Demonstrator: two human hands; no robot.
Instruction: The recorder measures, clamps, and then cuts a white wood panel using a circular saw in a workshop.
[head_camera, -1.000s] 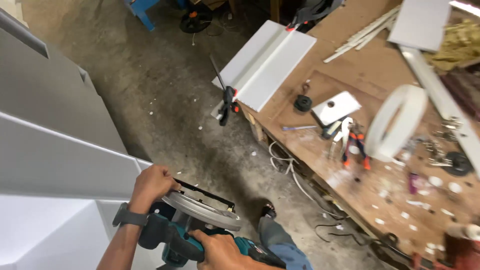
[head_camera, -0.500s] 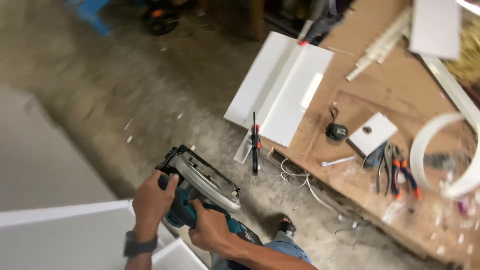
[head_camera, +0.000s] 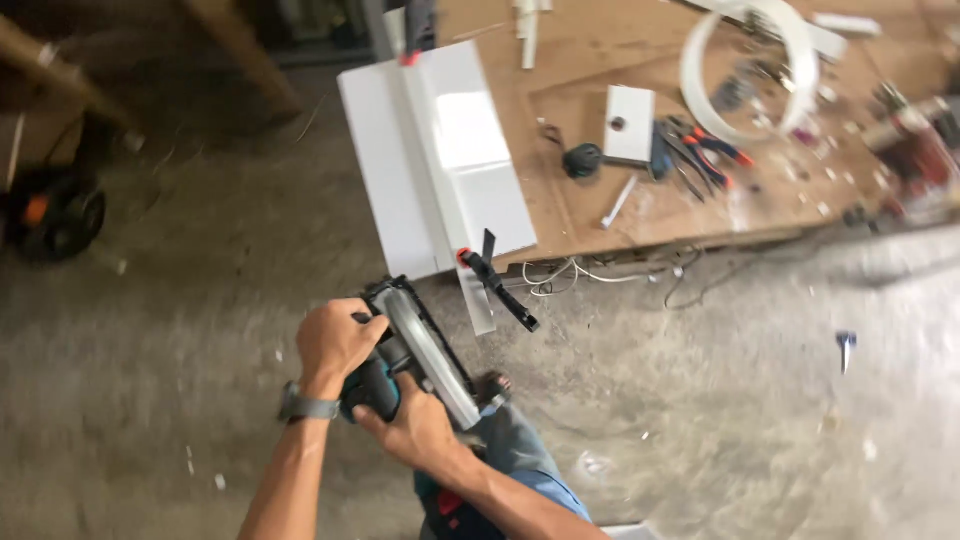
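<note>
I hold a teal and black circular saw (head_camera: 425, 350) with a silver blade guard in front of my body, above the concrete floor. My left hand (head_camera: 335, 340), with a watch on the wrist, grips the front of the saw. My right hand (head_camera: 415, 430) is wrapped around its rear handle. Just beyond the saw, a white board (head_camera: 435, 150) overhangs the near edge of the brown workbench (head_camera: 640, 205). A black and red clamp (head_camera: 495, 280) holds the board's near corner.
On the workbench lie a coil of white edge band (head_camera: 745, 65), a small white block (head_camera: 630, 125), red-handled pliers (head_camera: 710, 150) and several small parts. Cables (head_camera: 560, 275) hang under the bench edge. A black and orange tool (head_camera: 55, 215) sits on the floor at the left.
The view has swung away from the white panels at the left toward the workbench. The saw stays in both hands and is now close to the clamped board.
</note>
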